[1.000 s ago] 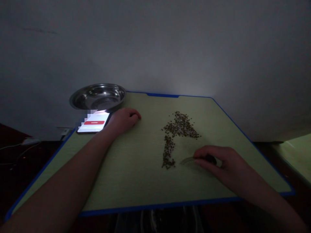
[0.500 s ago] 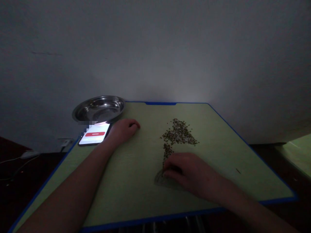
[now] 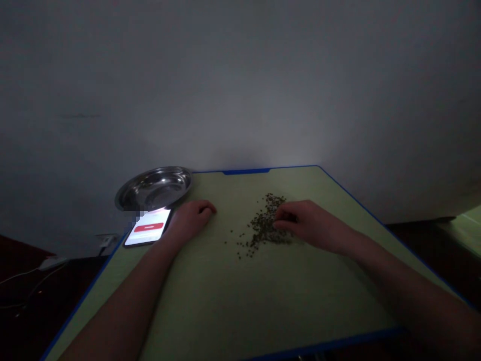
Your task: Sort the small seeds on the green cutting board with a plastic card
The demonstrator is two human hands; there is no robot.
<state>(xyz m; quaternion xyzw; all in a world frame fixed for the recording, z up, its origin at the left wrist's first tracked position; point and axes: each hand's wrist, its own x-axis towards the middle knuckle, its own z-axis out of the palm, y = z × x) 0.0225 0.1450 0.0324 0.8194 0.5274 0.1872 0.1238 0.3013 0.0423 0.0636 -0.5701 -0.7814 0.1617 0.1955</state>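
My left hand rests on the table beside the phone, its fingers curled in loosely, with nothing seen in it. My right hand is over the right side of a spread of small dark seeds or grains. Its thumb and fingers are brought together, and whatever they may hold is hidden. The hand covers part of the pile. Some grains lie scattered loosely to the left and front of it.
A shiny metal basin stands at the back left. Before it lies a phone with a lit screen. The pale green table has a blue edge and stands against a grey wall. Cables run at the far left.
My right hand has moved from near the table's front up to the pile. The strip of grains near it has spread out leftward. My left hand stays put; the view has tilted up slightly.
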